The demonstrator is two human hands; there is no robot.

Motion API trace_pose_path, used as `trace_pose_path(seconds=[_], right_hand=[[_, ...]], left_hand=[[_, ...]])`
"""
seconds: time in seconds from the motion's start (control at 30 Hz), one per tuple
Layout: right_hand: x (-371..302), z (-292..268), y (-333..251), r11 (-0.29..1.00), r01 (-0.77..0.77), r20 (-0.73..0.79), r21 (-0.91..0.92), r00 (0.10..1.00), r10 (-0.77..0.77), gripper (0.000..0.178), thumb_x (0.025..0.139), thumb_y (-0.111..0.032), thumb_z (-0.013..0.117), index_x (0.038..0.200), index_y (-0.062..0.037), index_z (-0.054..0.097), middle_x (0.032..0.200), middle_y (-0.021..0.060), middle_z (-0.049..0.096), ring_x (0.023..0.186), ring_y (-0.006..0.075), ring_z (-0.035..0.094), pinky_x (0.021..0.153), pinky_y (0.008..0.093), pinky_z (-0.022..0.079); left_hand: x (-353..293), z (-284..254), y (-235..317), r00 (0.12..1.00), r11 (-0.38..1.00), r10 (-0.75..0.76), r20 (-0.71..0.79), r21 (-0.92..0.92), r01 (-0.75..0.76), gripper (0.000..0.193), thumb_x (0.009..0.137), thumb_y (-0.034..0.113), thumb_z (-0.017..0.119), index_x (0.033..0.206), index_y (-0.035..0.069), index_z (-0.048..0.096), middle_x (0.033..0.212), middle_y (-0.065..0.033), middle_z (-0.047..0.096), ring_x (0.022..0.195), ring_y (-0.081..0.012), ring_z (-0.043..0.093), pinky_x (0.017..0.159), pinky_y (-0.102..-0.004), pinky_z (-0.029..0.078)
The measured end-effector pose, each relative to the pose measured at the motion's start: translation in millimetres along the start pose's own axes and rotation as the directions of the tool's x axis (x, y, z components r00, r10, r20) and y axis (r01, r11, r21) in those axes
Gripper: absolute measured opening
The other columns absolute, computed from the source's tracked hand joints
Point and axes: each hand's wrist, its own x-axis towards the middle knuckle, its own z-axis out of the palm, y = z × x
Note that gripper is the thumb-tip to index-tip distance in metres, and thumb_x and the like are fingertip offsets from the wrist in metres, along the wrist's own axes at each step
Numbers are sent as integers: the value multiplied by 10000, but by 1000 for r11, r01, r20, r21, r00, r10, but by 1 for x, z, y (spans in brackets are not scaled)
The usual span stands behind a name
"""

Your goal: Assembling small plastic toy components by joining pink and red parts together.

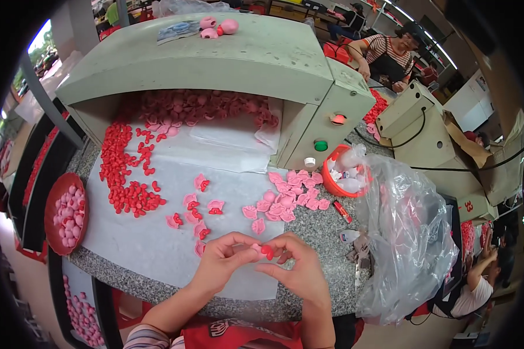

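Left hand [220,259] and right hand [301,269] angle inward, fingers [243,237] grasping one pink-red piece [266,251]

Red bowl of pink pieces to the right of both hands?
No, the red bowl is well to the left of the left hand.

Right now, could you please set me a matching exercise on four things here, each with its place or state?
1. pink-and-red piece
2. green button
3. shallow red bowl
4. plastic bag

A. crumpled and see-through
B. between the left hand and the right hand
C. holding pink rounded pieces
D. on the front of the pale machine

Pairs: 1-B, 2-D, 3-C, 4-A
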Motion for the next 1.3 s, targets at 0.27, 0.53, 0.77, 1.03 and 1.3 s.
trace_pose_path(seconds=[0.27,0.53,0.77,1.03,1.3], right_hand=[[6,9,1,983,-15,-76,-184,997,1,254,623,-136,766,747,-32,570,699,44,572,609,161,557,550,271,461],[5,17,10,979,129,-82,-155,986,-143,255,615,-139,776,721,-39,567,670,29,555,569,121,503,516,248,415],[7,8,6,990,-37,-18,-139,999,34,346,585,-195,801,817,-50,588,696,7,557,578,104,476,532,241,413],[11,6,3,983,-163,62,-81,984,168,399,567,-228,806,857,-45,602,755,20,601,593,112,504,544,262,444],[12,20,-8,979,122,59,-161,992,-113,273,583,-125,788,734,-31,582,681,20,565,554,98,479,517,206,398]], left_hand=[[3,1,6,998,999,12,57,37,-14,145,776,-61,589,920,-42,574,925,-88,562,854,-164,594,743,-276,516],[-1,-1,-2,972,932,237,-12,285,-224,169,771,-57,596,937,-30,573,922,-89,603,830,-134,598,759,-255,511],[11,-19,3,967,955,-237,91,-162,249,153,829,77,578,967,9,577,955,-89,606,857,-156,602,748,-291,512],[5,-12,2,980,972,-197,14,-128,197,160,823,82,594,960,2,572,937,-92,613,856,-155,606,733,-282,510],[-12,-13,12,998,996,69,9,49,-70,120,771,-49,608,886,-35,576,888,-72,568,793,-140,598,704,-253,505]])
